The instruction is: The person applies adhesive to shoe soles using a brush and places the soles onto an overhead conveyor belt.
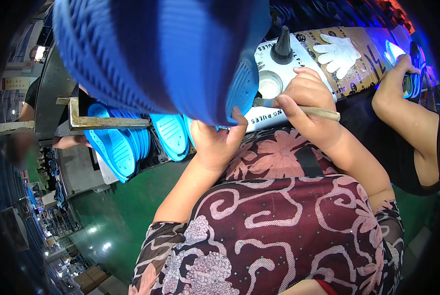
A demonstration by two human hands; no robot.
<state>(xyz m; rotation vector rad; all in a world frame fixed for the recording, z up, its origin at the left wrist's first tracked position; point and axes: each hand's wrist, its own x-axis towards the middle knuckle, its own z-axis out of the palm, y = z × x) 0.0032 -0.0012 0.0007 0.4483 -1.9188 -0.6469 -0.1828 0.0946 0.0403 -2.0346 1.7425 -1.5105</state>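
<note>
My left hand [217, 140] pinches the lower edge of a blue shoe sole [243, 86] with a dimpled surface. A large, blurred blue ribbed mass [156, 59] fills the upper view beside it; whether it is part of the same piece I cannot tell. Between the thumb and fingers of my right hand [311, 105] is a small brush [320, 113] with a wooden handle. Its dark bristles are close to the sole's edge, just left of a round cup [270, 84] of whitish stuff.
Blue soles [119, 147] stand stacked at left beside a wooden bar [111, 123]. Past the cup are a black cone-shaped nozzle [282, 46] and a white glove [339, 53] on cardboard. At right, another person's hand [405, 69] holds blue soles. A blurred person [23, 147] is at far left.
</note>
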